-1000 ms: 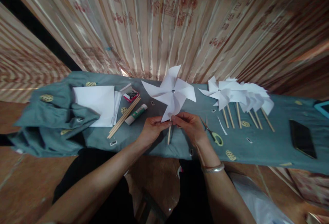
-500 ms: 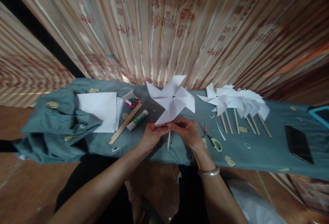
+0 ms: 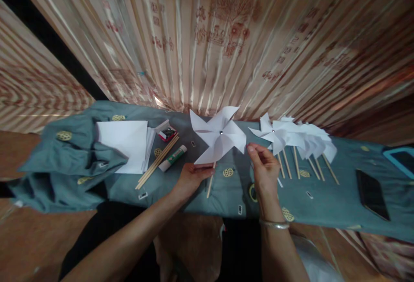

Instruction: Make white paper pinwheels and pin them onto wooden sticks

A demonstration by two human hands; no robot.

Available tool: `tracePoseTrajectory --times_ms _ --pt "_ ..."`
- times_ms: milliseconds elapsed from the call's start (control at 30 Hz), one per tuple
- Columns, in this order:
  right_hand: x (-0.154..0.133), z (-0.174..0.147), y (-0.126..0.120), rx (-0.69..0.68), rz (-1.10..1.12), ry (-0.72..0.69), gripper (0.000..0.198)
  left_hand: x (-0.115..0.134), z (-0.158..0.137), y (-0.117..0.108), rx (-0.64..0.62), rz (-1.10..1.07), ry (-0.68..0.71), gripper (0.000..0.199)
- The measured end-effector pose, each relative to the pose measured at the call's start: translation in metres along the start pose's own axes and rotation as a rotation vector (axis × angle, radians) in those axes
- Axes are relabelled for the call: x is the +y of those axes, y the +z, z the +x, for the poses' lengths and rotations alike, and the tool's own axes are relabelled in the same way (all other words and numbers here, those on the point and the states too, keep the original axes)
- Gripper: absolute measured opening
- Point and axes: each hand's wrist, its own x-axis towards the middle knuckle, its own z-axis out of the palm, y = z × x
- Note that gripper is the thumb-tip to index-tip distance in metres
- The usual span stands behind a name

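Observation:
A white paper pinwheel (image 3: 211, 133) with a shiny pin at its centre stands up on a thin wooden stick (image 3: 211, 183). My left hand (image 3: 191, 178) is closed round the upper stick, just below the blades. My right hand (image 3: 265, 165) is curled, thumb and index finger together, right beside the tip of the pinwheel's right blade; I cannot tell if it touches. Behind and below the right hand lie the scissors (image 3: 252, 192), mostly hidden, and a narrow paper strip (image 3: 280, 183).
Finished pinwheels (image 3: 291, 133) overlap in a row at right, near a dark phone (image 3: 372, 193) and a blue-edged device (image 3: 401, 161). At left lie white paper sheets (image 3: 123, 144), loose sticks (image 3: 157, 163), a glue stick (image 3: 173, 158) and a small box of pins (image 3: 167, 132). A curtain (image 3: 207, 57) hangs behind.
My right hand has left the stick and moved right to the blade tip, now covering much of the scissors. The pinwheel sits slightly lower in view, still in my left hand.

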Motion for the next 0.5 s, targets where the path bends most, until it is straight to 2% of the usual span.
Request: tracePoseTrajectory --times_ms 300,500 --pt "-0.003 -0.007 0.015 -0.106 0.054 0.117 0.025 0.0 0.003 -0.003 0.021 0.036 0.034 0.026" --pt "-0.007 -0.018 0.019 -0.225 0.106 0.227 0.027 0.002 0.004 -0.003 0.036 0.031 0.052 0.027"
